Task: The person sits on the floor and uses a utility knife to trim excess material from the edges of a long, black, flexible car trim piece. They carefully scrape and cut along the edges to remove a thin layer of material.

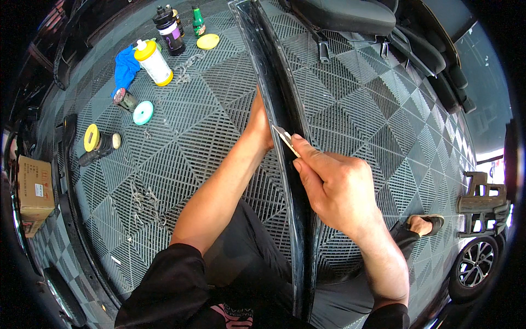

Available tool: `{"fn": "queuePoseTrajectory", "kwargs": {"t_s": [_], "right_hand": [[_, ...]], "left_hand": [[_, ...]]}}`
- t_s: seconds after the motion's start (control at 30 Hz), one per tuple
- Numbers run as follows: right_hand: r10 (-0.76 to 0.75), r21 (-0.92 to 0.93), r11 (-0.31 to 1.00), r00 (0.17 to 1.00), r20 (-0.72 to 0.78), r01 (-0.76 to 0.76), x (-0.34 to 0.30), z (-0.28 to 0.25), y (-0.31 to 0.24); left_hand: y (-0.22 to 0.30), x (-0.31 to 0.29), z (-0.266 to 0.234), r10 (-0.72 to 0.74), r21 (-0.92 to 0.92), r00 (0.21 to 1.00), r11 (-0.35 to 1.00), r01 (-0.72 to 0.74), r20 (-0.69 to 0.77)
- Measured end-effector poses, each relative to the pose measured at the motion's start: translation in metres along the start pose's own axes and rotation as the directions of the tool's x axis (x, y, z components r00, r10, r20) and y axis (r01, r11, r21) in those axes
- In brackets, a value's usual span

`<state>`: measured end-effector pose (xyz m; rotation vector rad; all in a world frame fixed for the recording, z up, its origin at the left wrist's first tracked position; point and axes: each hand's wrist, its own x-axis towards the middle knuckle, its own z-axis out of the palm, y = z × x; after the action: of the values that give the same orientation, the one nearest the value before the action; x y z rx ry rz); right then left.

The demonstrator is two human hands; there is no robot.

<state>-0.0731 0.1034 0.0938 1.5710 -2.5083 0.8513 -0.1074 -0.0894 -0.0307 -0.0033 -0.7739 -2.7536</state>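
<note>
A long, narrow black trim panel (278,82) runs through the middle of the head view, from the far edge down between my legs. My right hand (341,183) is closed on a small knife (289,143) with a dark blade and a pale handle, pinched between thumb and fingers. The blade's tip meets the panel's left edge, or lies very close to it. My left hand (261,123) reaches behind the panel at about the same height. Its wrist and part of the hand show, but the panel hides its fingers.
A yellow-capped bottle (155,63), dark bottle (170,32), green bottle (198,22), blue cloth (126,68) and polishing pads lie far left on the tiled floor. A polisher (100,145) is nearer, with crumpled strips (147,205). Car seats (345,15) stand far right; a cardboard box (36,187) sits left.
</note>
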Motion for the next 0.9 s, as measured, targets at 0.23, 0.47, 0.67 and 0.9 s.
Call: {"fn": "queuePoseTrajectory", "kwargs": {"t_s": [0.23, 0.47, 0.67, 0.9], "right_hand": [[0.040, -0.041, 0.998, 0.998, 0.054, -0.038, -0.003, -0.005, -0.010], [0.018, -0.096, 0.995, 0.997, 0.080, -0.010, -0.011, -0.007, -0.011], [-0.006, -0.119, 0.993, 0.995, 0.101, 0.018, -0.020, -0.009, -0.015], [0.024, -0.071, 0.997, 0.994, 0.111, -0.016, -0.026, -0.014, -0.019]], "left_hand": [[0.000, 0.000, -0.001, 0.008, 0.009, 1.000, 1.000, -0.008, -0.023], [0.004, -0.003, 0.003, -0.010, -0.017, 0.999, 1.000, 0.010, 0.032], [0.006, -0.007, 0.004, 0.010, 0.047, 0.999, 0.999, -0.013, 0.049], [0.006, -0.007, 0.004, 0.012, 0.046, 0.999, 0.999, -0.015, 0.048]]}}
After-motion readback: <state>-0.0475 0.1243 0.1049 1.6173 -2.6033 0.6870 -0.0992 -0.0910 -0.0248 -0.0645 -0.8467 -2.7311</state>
